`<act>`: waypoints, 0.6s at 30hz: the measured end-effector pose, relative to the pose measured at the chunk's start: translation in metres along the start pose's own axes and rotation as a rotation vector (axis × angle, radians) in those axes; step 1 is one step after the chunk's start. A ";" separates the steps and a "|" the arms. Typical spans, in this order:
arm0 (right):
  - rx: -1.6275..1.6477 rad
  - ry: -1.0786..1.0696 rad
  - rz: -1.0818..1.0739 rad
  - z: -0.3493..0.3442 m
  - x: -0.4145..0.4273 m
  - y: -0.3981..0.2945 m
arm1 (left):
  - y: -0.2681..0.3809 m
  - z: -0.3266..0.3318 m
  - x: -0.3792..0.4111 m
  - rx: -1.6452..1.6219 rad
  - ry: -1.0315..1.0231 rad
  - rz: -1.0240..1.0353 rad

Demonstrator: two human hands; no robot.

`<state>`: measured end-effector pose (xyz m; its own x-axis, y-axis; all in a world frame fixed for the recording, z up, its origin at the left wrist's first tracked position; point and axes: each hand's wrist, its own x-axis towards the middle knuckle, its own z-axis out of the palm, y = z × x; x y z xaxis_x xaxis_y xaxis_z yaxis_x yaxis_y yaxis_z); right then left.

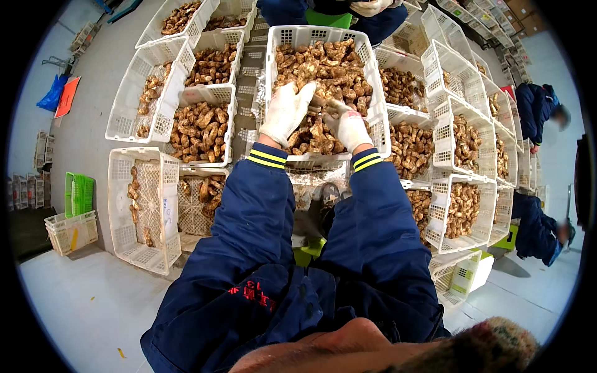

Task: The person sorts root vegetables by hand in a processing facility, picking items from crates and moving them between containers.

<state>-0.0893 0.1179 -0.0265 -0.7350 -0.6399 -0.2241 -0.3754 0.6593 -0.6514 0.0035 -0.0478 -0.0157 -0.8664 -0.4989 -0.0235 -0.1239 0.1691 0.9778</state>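
Brown mushrooms with thick stems (326,60) fill much of a white perforated plastic crate (383,126) in front of me. Both my hands wear whitish knit gloves and are over its middle. My left hand (287,112) has its thumb and fingers around the end of a mushroom (317,101), at the crate's left half. Close to its right, my right hand (347,122) has soiled fingertips bent around a mushroom piece; its exact hold is partly hidden. More mushrooms (317,135) lie below and between the hands.
White crates of sorted mushrooms stand at left (200,126) and right (464,196). A nearly bare crate (144,210) is at lower left, green baskets (78,193) beyond it. A co-worker's gloved hand (371,7) shows past the middle crate; two people (536,109) are at far right.
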 end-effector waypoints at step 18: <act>-0.113 0.070 -0.034 -0.006 -0.008 -0.013 | 0.003 0.003 -0.001 -0.038 0.234 0.092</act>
<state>-0.0816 0.1165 -0.0120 -0.7569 -0.6361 -0.1499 -0.4588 0.6807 -0.5711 0.0025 -0.0444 -0.0134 -0.7372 -0.6666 0.1104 -0.0279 0.1933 0.9807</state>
